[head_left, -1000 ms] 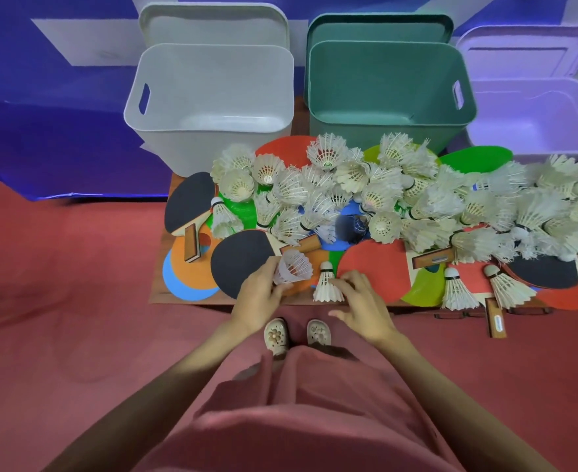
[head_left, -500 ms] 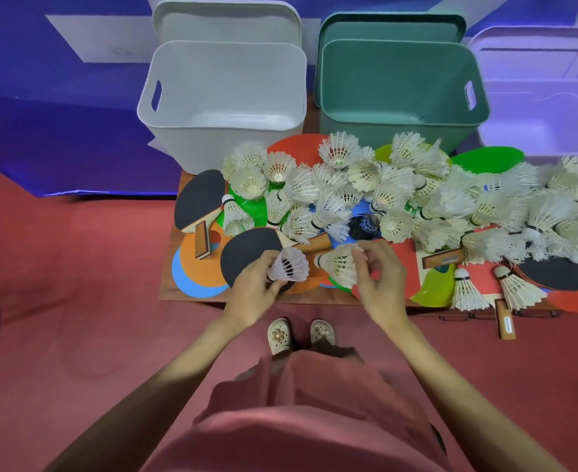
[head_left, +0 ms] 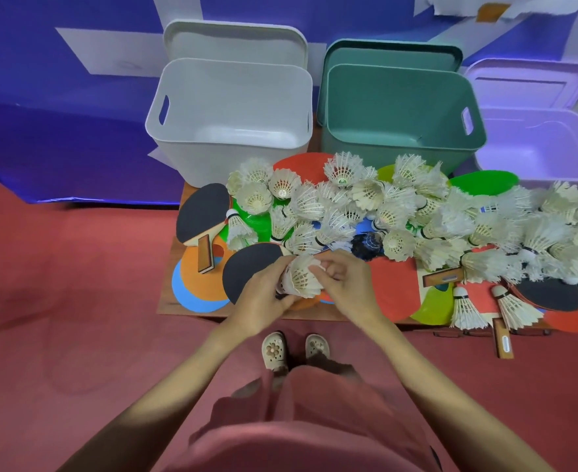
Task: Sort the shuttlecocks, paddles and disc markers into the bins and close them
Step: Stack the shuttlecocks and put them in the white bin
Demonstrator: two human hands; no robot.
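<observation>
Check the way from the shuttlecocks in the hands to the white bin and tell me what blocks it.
Nothing visible blocks it. Both hands, left hand and right hand, hold the bunched shuttlecocks above the table's near edge. The white bin stands open, its lid propped behind it. The shuttlecock pile lies lower than the bin's rim.

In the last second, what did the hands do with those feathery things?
The right hand picked a shuttlecock off the table's near edge and carried it left to the one in the left hand; both hands now meet around the stacked shuttlecocks. The white bin, green bin and purple bin stayed open and empty, the pile untouched.
</observation>
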